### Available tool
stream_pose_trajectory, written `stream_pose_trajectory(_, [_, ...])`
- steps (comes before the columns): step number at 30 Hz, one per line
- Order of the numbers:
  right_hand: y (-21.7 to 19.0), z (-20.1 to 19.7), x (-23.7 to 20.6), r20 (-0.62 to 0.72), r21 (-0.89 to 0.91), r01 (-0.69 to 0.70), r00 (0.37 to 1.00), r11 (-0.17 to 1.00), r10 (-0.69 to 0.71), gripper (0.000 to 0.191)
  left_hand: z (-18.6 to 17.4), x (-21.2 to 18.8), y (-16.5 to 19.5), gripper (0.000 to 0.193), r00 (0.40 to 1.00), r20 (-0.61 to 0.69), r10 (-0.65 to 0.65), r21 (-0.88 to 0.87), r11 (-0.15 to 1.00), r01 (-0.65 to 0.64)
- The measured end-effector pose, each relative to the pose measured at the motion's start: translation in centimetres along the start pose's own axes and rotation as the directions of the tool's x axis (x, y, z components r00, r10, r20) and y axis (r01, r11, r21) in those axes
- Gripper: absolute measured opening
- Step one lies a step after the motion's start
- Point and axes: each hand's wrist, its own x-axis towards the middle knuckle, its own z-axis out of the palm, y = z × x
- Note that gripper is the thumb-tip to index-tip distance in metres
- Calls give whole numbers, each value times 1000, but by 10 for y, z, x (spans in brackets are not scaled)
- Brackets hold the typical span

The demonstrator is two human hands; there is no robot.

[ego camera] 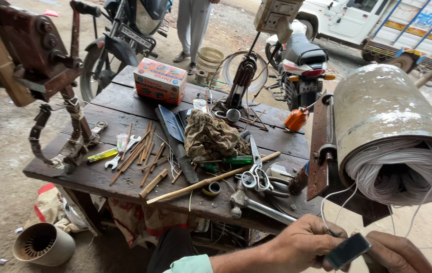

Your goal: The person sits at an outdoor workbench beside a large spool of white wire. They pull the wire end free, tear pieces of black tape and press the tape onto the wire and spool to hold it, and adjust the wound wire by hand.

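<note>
I hold a small dark flat block (348,250) low in front of me, pinched between both hands: my left hand (302,245) is curled closed around its near end and my right hand (395,253) is closed under its far end. Thin white wire (337,199) runs from my left hand up to the big coil of white wire (403,174) packed inside the metal drum (383,108), so the coil looks nearly full, little drawn off. Beyond lies the wooden table (125,108), with scissors (255,174), a long stick (211,179), a crumpled rag (211,136) and a cardboard box (160,81).
</note>
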Motion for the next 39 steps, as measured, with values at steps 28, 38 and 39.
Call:
stream_pose_trajectory(28, [-193,-32,80,-228,47,-156,960,987,162,24,4,11,17,21,918,236,318,813,453,-366])
stream_pose_trajectory(38, [-167,-22,72,-304,-80,12,952,997,-36,27,15,-5,-26,31,994,-101,28,43,999,-23])
stream_pose_trajectory(39, [-165,-21,72,-327,-118,15,944,993,-53,31,14,-2,-22,33,994,-96,56,106,993,-46])
